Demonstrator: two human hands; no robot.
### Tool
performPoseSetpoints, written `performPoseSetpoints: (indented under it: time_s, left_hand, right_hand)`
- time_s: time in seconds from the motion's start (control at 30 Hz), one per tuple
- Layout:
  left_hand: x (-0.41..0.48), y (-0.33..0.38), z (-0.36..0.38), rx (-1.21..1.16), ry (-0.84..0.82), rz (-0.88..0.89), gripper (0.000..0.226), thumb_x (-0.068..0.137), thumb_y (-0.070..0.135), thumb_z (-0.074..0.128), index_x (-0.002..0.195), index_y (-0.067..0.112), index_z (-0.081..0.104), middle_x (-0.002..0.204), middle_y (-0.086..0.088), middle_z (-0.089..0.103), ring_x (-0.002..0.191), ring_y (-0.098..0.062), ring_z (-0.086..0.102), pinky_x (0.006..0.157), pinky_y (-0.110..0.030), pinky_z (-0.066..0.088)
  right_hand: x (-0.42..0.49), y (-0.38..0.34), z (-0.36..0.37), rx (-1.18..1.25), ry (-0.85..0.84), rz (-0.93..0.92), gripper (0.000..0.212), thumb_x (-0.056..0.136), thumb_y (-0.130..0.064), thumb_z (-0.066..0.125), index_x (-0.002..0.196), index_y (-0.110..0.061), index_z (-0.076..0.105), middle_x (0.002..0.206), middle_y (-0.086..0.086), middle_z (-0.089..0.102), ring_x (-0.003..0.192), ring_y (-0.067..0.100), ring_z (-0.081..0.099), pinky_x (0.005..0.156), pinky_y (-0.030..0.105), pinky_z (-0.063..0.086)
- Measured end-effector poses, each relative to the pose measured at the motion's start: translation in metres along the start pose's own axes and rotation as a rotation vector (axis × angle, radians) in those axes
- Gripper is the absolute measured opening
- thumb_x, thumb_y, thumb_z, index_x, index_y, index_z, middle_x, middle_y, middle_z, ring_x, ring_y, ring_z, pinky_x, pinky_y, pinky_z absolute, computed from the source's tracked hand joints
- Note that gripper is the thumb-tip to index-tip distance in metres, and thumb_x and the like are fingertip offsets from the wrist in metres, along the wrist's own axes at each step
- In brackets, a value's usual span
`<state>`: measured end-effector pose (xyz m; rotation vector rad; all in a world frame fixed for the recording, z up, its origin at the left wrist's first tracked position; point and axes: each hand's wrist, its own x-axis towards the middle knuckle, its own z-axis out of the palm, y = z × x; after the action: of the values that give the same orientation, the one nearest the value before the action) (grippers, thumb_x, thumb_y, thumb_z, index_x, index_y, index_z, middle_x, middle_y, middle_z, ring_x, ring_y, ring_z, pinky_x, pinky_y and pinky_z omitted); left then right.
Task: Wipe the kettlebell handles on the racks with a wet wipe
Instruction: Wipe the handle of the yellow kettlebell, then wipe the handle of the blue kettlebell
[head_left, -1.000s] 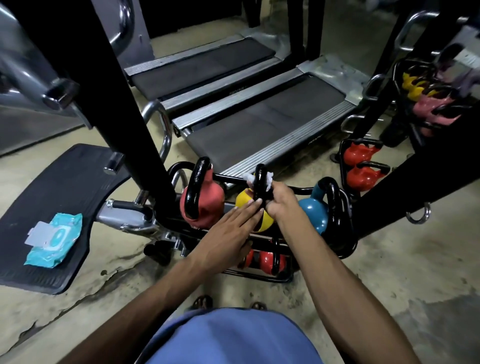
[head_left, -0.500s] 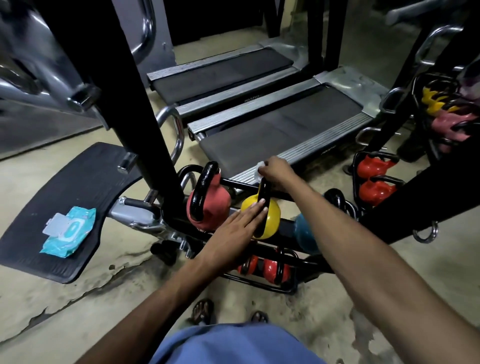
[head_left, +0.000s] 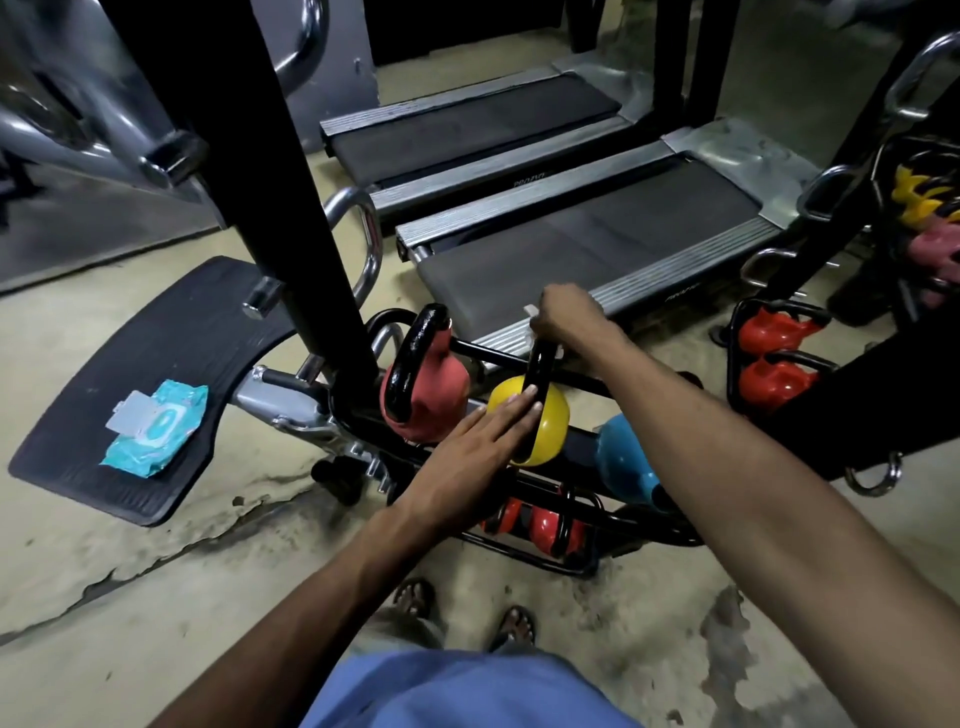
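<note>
Under R hand (head_left: 567, 319), wipe (head_left: 529, 310) mostly hidden

Two treadmills (head_left: 587, 244), a black mat (head_left: 156, 364), cracked floor (head_left: 130, 597).
Treadmills lie side by side, mat left on the concrete, chrome frame (head_left: 78, 130) upper left.

Yellow kettlebell (head_left: 548, 434) sits upright on black rack (head_left: 493, 356), between salmon-red kettlebell (head_left: 441, 387) and blue kettlebell (head_left: 623, 462). Its glossy black handle (head_left: 537, 374) faces edge-on. White wet wipe (head_left: 530, 312) on handle top, mostly hidden under gripping right hand (head_left: 563, 319).
</note>
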<state>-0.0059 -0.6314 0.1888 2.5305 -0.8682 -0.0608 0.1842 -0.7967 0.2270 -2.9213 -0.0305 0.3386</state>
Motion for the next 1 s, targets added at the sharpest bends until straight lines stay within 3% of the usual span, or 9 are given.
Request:
performPoseSetpoints:
  time_s: [0.17,0.3,0.37,0.43,0.5,0.57,0.67,0.8,1.0]
  left_hand:
    - [0.002,-0.008,0.006,-0.003,0.009,0.010,0.094,0.081,0.013,0.067,0.163,0.016,0.021,0.173,0.002,0.005,0.158,-0.009,0.010,0.122,-0.039,0.030]
    - [0.004,-0.013,0.004,-0.045,0.022,0.058,0.092,0.079,0.012,0.071,0.161,0.012,0.028,0.172,-0.002,0.014,0.155,-0.015,0.021,0.123,-0.034,0.030]
    - [0.005,-0.016,0.002,-0.047,0.023,0.076,0.089,0.081,0.013,0.071,0.160,0.012,0.030,0.171,-0.002,0.015,0.154,-0.015,0.023,0.123,-0.031,0.027]
    - [0.005,-0.020,0.000,-0.061,0.013,0.094,0.087,0.083,0.013,0.069,0.161,0.013,0.030,0.171,0.000,0.015,0.154,-0.014,0.022,0.124,-0.029,0.025]
    - [0.006,-0.024,-0.001,-0.084,0.004,0.108,0.086,0.083,0.012,0.068,0.160,0.014,0.031,0.171,0.002,0.016,0.153,-0.014,0.024,0.124,-0.030,0.026]
    - [0.007,-0.028,0.000,-0.107,0.003,0.127,0.083,0.083,0.012,0.067,0.159,0.014,0.033,0.171,0.002,0.017,0.153,-0.015,0.027,0.123,-0.034,0.030]
    - [0.006,-0.031,0.002,-0.142,0.009,0.130,0.081,0.084,0.012,0.066,0.159,0.015,0.034,0.171,0.004,0.017,0.153,-0.014,0.026,0.120,-0.040,0.034]
    - [0.005,-0.029,0.005,-0.145,0.015,0.144,0.079,0.088,0.015,0.066,0.159,0.012,0.032,0.171,-0.001,0.016,0.156,-0.016,0.021,0.121,-0.047,0.032]
    - [0.005,-0.015,0.004,-0.132,0.058,0.193,0.071,0.093,0.018,0.062,0.157,0.009,0.035,0.169,-0.006,0.023,0.157,-0.019,0.020,0.126,-0.048,0.023]
  right_hand:
    - [-0.029,0.018,0.040,0.667,0.308,0.351,0.038,0.100,-0.027,0.055,0.095,0.008,0.071,0.098,0.028,0.071,0.095,0.043,0.067,0.071,0.038,0.044]
    - [-0.062,-0.001,0.059,1.570,0.309,0.590,0.016,0.095,-0.004,0.055,0.086,0.005,0.065,0.074,0.020,0.067,0.073,0.033,0.067,0.068,0.041,0.053]
    - [-0.080,-0.014,0.056,1.749,0.305,0.631,0.015,0.092,0.002,0.049,0.088,0.004,0.063,0.071,0.020,0.071,0.065,0.032,0.071,0.067,0.041,0.058]
    - [-0.103,-0.021,0.057,1.694,0.331,0.652,0.022,0.089,0.005,0.047,0.081,-0.001,0.066,0.060,0.006,0.070,0.055,0.018,0.069,0.056,0.025,0.055]
    - [-0.123,-0.024,0.068,1.540,0.381,0.623,0.027,0.087,-0.001,0.050,0.069,-0.012,0.066,0.059,-0.005,0.067,0.060,0.014,0.063,0.059,0.025,0.050]
    - [-0.144,-0.026,0.082,1.313,0.425,0.530,0.024,0.095,-0.013,0.055,0.076,-0.015,0.069,0.069,-0.008,0.069,0.070,0.009,0.063,0.071,0.030,0.050]
    - [-0.173,-0.031,0.093,1.112,0.505,0.389,0.018,0.101,-0.010,0.055,0.091,-0.020,0.065,0.078,-0.015,0.065,0.075,-0.010,0.062,0.069,0.017,0.046]
    - [-0.195,-0.024,0.100,0.890,0.570,0.271,0.009,0.099,-0.015,0.061,0.103,-0.014,0.069,0.094,-0.001,0.071,0.086,0.012,0.066,0.076,0.033,0.055]
    - [-0.210,0.004,0.093,0.849,0.485,0.162,0.011,0.097,-0.022,0.068,0.106,-0.019,0.073,0.096,-0.011,0.074,0.091,0.006,0.070,0.081,0.035,0.057]
